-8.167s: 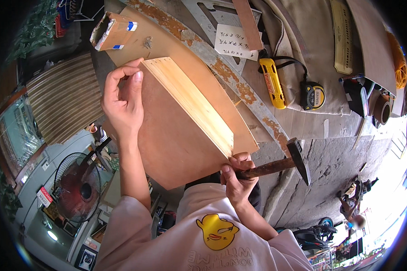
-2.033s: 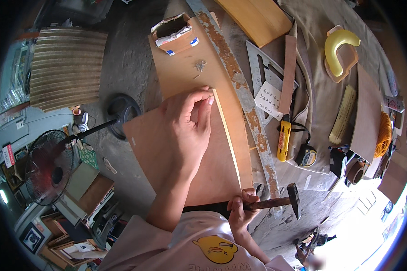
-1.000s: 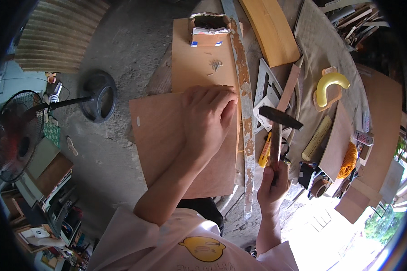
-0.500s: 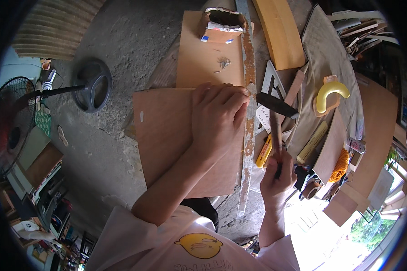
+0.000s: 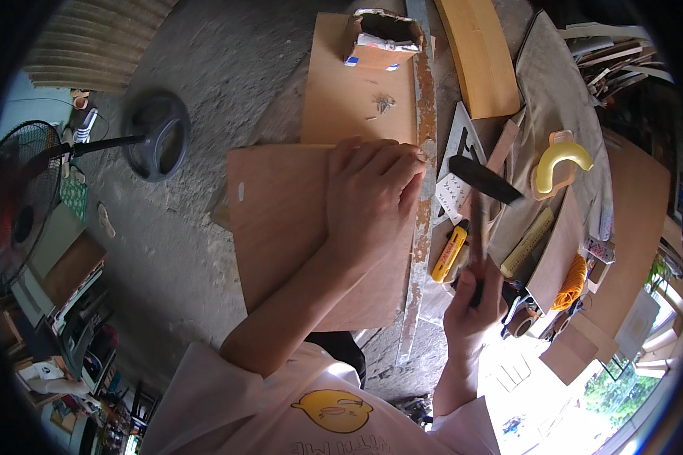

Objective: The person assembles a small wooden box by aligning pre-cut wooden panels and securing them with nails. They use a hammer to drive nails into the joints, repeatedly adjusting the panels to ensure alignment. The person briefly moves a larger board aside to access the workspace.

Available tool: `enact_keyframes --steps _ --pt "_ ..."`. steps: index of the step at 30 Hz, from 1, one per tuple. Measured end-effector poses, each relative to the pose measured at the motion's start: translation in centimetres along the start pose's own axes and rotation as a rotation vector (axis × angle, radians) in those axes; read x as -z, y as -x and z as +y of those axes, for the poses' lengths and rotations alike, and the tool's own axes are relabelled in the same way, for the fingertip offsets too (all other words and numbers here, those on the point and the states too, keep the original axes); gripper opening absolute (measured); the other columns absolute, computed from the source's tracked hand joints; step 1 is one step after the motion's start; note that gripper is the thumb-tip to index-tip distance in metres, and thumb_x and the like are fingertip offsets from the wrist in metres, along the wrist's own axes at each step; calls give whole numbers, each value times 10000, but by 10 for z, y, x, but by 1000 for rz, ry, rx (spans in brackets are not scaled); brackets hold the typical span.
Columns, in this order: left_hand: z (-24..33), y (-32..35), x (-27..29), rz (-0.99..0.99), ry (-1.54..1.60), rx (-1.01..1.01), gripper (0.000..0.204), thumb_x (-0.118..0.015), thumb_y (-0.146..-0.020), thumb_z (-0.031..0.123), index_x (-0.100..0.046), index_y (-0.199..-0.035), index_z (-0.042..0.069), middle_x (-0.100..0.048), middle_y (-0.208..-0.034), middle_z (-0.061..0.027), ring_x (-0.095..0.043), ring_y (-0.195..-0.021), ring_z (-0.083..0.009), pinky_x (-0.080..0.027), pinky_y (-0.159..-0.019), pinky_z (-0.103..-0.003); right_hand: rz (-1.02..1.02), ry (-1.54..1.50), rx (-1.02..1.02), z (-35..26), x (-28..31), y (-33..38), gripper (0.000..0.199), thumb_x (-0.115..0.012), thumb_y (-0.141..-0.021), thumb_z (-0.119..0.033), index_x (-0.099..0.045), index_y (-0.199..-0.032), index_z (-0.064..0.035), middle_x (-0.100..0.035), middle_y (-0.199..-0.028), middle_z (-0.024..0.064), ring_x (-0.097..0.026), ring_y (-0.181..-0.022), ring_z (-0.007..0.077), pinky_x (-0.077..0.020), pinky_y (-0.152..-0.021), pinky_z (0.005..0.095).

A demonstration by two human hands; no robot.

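My left hand [image 5: 372,186] lies over a brown wooden board [image 5: 277,235], its fingers curled over the board's far edge near the right corner. Any small thing between thumb and fingertips is too small to make out. In my right hand [image 5: 472,307] is a hammer [image 5: 484,180], gripped by its handle. The dark hammer head is raised a little to the right of my left fingertips, apart from the board. Beyond the board, a small pile of nails [image 5: 384,103] lies on a light panel [image 5: 334,91], below an open cardboard box [image 5: 387,42].
A rusty metal bar [image 5: 425,114] runs along the board's right side. Farther right are a white triangular square [image 5: 451,186], a yellow utility knife [image 5: 450,252], a yellow curved object [image 5: 558,163] and orange cord [image 5: 571,282]. A fan [image 5: 23,212] stands at the left.
My right hand has moved the hammer to the right, away from my left fingertips. My left hand keeps its place on the board; the whole view has shifted slightly.
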State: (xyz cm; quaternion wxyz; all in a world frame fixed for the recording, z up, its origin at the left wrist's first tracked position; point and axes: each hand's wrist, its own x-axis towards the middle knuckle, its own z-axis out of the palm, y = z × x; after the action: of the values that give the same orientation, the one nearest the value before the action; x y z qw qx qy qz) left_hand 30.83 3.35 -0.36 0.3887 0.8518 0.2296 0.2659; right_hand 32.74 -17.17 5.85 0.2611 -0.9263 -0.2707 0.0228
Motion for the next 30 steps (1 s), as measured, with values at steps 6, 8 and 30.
enact_keyframes --steps 6,8,30 --pt "-2 1 -1 2 11 -4 135 -786 -806 60 -693 -878 128 -756 -1009 26 -693 -983 -175 -412 -983 -410 -125 24 -49 -7 -2 -4 256 -604 -987 -50 -628 -1223 46 -727 -841 194 -747 -673 281 -552 -568 350" --pt "-1 1 -1 6 17 -4 136 -786 -808 61 -692 -879 129 -756 -1011 23 -694 -977 -177 -413 -986 -415 -79 0 -50 0 1 1 251 -606 -987 -56 -630 -1215 46 -726 -848 193 -750 -689 285 -556 -578 351" --pt "0 0 -2 -41 -61 35 197 -593 -938 -17 -602 -1097 99 -706 -941 -64 -675 -882 -277 -424 -977 -452 6 25 84 -4 -9 -5 258 -607 -1004 -103 -626 -1185 79 -676 -754 147 -684 -590 218 -504 -527 320"
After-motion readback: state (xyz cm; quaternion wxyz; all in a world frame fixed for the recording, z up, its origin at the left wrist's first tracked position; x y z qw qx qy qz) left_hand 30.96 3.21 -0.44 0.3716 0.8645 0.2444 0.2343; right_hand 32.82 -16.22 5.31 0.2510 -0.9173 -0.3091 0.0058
